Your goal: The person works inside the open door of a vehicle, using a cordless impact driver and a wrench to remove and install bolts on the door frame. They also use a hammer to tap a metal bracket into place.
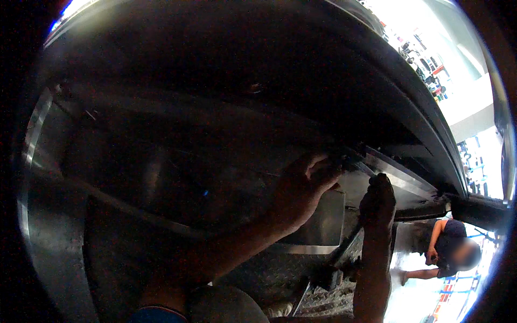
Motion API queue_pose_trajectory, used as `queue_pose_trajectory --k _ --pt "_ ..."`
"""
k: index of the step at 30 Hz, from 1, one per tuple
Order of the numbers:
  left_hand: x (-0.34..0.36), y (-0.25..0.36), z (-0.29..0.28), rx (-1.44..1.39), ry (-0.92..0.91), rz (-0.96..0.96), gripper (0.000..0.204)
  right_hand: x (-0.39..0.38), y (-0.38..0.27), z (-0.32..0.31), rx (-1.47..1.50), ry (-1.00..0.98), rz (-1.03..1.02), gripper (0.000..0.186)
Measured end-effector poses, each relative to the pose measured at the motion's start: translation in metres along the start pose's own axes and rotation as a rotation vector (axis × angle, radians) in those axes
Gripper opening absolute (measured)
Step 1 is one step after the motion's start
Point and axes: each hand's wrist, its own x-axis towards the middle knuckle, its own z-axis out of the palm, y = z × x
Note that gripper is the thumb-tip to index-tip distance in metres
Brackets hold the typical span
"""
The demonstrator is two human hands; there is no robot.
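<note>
My left hand [306, 188] reaches up from the lower left under a large dark panel [215, 59]. Its fingers are bent together at a dark fitting [353, 153] by the end of a bright metal strip [401, 173]; shadow hides what lies between the fingertips. Just right of it, my right hand [378, 200] is raised on an upright forearm. This hand is closed in a fist right beneath the strip. Whatever it grips is too dark to name.
A squarish metal plate [326, 220] hangs below my left wrist. Under it lies a rough, ridged surface [318, 301]. A long curved dark rim [431, 126] bounds the panel on the right. Beyond, a person [449, 245] appears sideways in a bright room with shelves.
</note>
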Motion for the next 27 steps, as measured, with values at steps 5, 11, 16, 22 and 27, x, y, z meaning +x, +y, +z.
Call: queue_pose_trajectory --k 5,11,16,22,27 --pt "0.004 0.005 -0.005 -0.456 -0.102 -0.171 0.040 -0.002 -0.001 0.015 0.450 0.056 0.382 0.017" --pt "0.008 0.011 0.003 -0.748 -0.125 -0.228 0.037 0.002 0.005 0.006 0.106 0.093 0.104 0.017" --pt "0.007 -0.003 -0.001 -0.821 -0.069 -0.204 0.033 0.005 -0.022 0.011 0.388 -0.026 0.302 0.022" --pt "0.011 0.007 -0.002 -0.672 0.023 -0.266 0.033 0.007 0.011 0.023 -0.362 0.037 -0.213 0.021" --pt "0.019 0.018 0.006 -0.602 -0.049 -0.283 0.032 0.010 -0.047 0.011 1.258 0.071 0.726 0.016"
